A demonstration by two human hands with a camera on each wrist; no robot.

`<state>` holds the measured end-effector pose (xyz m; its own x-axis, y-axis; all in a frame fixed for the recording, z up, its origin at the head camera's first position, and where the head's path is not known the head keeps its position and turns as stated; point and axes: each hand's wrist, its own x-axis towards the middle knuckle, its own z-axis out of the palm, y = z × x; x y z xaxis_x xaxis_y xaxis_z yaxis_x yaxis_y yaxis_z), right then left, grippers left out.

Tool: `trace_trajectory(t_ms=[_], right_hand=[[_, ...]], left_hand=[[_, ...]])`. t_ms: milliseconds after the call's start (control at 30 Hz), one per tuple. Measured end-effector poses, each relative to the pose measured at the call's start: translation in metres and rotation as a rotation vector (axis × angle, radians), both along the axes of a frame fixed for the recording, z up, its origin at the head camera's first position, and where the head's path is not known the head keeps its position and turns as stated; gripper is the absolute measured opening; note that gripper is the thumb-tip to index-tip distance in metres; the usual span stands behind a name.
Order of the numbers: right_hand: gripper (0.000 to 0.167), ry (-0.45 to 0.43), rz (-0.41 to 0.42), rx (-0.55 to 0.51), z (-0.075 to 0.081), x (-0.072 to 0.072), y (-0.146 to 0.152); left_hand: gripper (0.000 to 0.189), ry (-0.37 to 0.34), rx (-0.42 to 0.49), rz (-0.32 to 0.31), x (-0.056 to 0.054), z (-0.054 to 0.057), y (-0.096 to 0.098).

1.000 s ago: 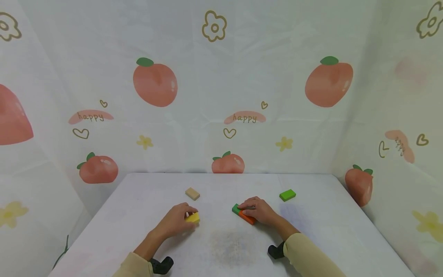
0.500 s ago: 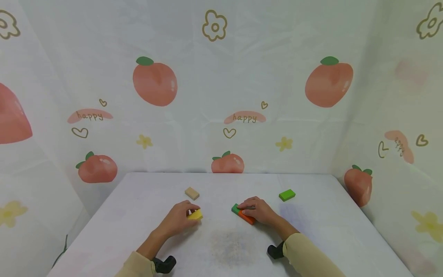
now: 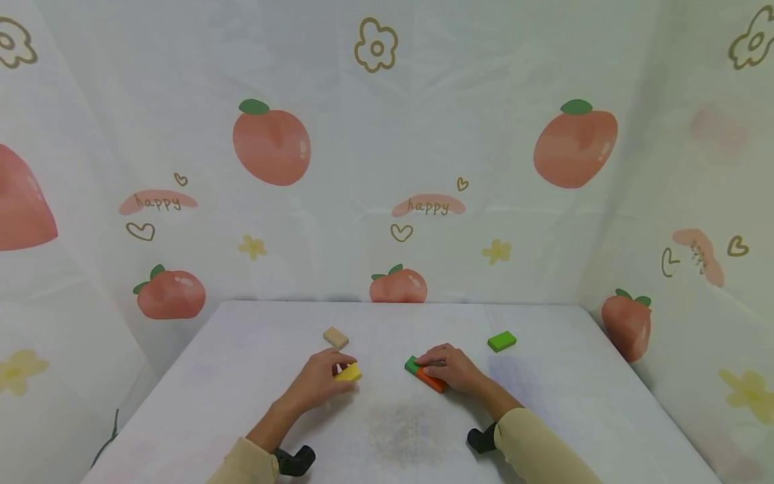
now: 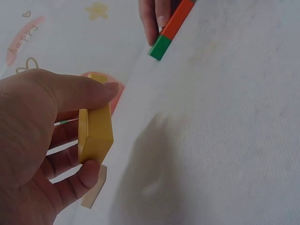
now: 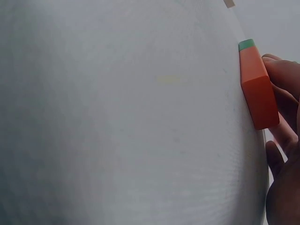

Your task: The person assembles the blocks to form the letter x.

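In the left wrist view, my left hand [image 3: 320,380] pinches a yellow block [image 4: 100,129] between thumb and fingers, tilted above the white table; its shadow falls to one side. An orange block [image 3: 432,380] and a dark green block [image 3: 412,365] lie end to end in one line on the table. My right hand [image 3: 452,368] rests at them with extended fingers, the fingertips over the green block and along the orange one. In the right wrist view, the fingers [image 5: 283,75] show along one side of the orange block.
A plain wooden block [image 3: 336,337] lies just beyond my left hand. Farther right on the table [image 3: 544,403] sits a light green block [image 3: 502,341]. A white cloth [image 3: 338,148] with fruit prints hangs behind and at the sides.
My left hand has carried the yellow block to the right and slightly away from me, toward the orange and green blocks. The right hand and the other blocks have stayed put.
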<state>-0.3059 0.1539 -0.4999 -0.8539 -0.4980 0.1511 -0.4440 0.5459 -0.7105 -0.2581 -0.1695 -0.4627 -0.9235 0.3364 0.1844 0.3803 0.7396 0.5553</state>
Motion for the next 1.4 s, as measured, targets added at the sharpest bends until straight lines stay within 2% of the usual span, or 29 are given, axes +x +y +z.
trace_trajectory(t_ms=[233,567,733,833,1067,1400], right_hand=[[0.022,0.007,-0.001,0.008,0.000,0.000,0.000],[0.021,-0.005,-0.003,0.003,0.001,0.001,0.000],[0.021,-0.012,-0.007,0.003,0.001,0.001,0.000],[0.021,-0.007,-0.009,0.007,0.001,0.001,0.000],[0.021,0.066,0.020,-0.008,0.000,0.001,0.001],[0.021,0.039,0.004,-0.007,0.001,0.002,0.001]], left_hand=[[0.041,0.004,0.018,0.011,-0.001,-0.004,0.005],[0.041,0.031,0.081,-0.007,-0.004,-0.014,0.018],[0.040,0.047,0.102,0.011,-0.003,-0.019,0.025],[0.039,0.038,0.119,0.027,-0.004,-0.022,0.028],[0.038,0.026,0.140,-0.005,-0.004,-0.026,0.032],[0.040,-0.024,0.098,0.033,-0.008,-0.026,0.047]])
